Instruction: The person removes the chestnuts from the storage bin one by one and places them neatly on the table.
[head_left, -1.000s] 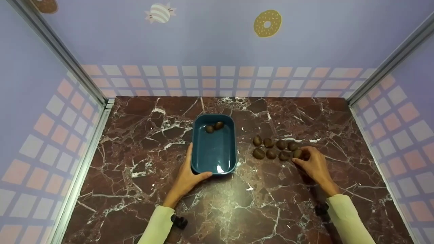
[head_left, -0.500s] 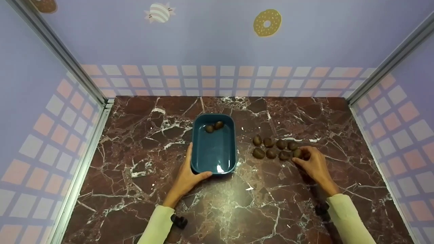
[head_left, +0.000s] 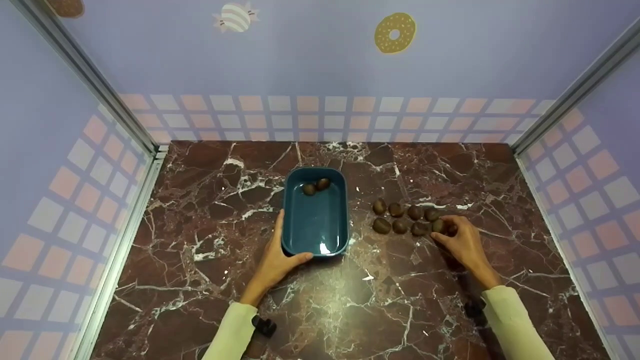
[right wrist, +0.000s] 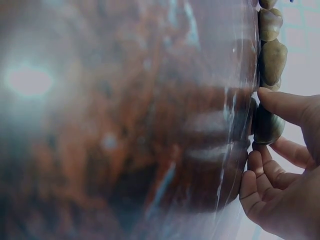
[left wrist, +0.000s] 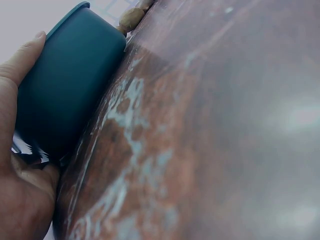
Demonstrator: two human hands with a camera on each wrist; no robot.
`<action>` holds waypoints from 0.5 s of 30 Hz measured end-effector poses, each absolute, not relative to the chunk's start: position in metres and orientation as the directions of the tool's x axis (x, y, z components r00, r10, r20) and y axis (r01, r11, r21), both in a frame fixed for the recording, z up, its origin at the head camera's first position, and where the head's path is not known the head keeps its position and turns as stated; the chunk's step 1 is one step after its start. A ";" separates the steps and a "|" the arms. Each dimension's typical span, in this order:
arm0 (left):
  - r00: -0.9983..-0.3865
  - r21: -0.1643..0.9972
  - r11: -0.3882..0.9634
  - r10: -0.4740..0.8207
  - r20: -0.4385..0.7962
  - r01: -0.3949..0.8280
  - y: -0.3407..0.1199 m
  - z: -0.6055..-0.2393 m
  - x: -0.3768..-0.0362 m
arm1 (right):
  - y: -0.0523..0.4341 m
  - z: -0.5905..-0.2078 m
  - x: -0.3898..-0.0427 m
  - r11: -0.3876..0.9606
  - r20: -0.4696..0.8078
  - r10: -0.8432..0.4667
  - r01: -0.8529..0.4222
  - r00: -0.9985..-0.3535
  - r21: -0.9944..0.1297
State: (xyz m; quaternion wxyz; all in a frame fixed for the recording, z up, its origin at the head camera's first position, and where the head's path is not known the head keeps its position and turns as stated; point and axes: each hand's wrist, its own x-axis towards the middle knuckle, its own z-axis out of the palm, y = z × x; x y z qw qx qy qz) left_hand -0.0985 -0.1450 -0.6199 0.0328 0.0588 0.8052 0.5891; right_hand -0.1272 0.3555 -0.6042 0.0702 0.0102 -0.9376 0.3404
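A teal tray [head_left: 287, 225] stands on the marble table [head_left: 225, 280], with two brown fruits [head_left: 316, 187] at its far end. My left hand [head_left: 282, 250] grips the tray's near-left corner, thumb along the near rim; the left wrist view shows the same hand [left wrist: 20, 165] on the tray wall [left wrist: 70, 90]. To the right, several brown fruits [head_left: 397, 219] lie in two rows. My right hand [head_left: 446, 234] pinches the rightmost fruit [head_left: 439, 225] of the near row. In the right wrist view, my thumb and fingers [right wrist: 280, 165] close round that fruit [right wrist: 267, 125], which rests on the table.
Walls enclose the table on three sides, with metal rails at the left [head_left: 125, 240] and right [head_left: 550, 220] edges. Dark wrist mounts [head_left: 264, 327] sit on both sleeves. Bare marble lies near me and left of the tray.
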 end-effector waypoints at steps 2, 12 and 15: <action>-0.991 0.952 0.302 0.133 0.012 0.052 -0.145 -0.620 -0.098 | 0.355 -0.604 -0.127 0.768 0.141 0.028 -0.069 -0.990 -0.637; -0.991 0.951 0.300 0.132 0.037 0.076 -0.145 -0.621 -0.099 | 0.356 -0.600 -0.128 0.752 0.142 0.040 -0.064 -0.989 -0.656; -0.991 0.951 0.298 0.131 0.040 0.078 -0.145 -0.621 -0.099 | 0.356 -0.594 -0.128 0.735 0.145 0.052 -0.061 -0.988 -0.675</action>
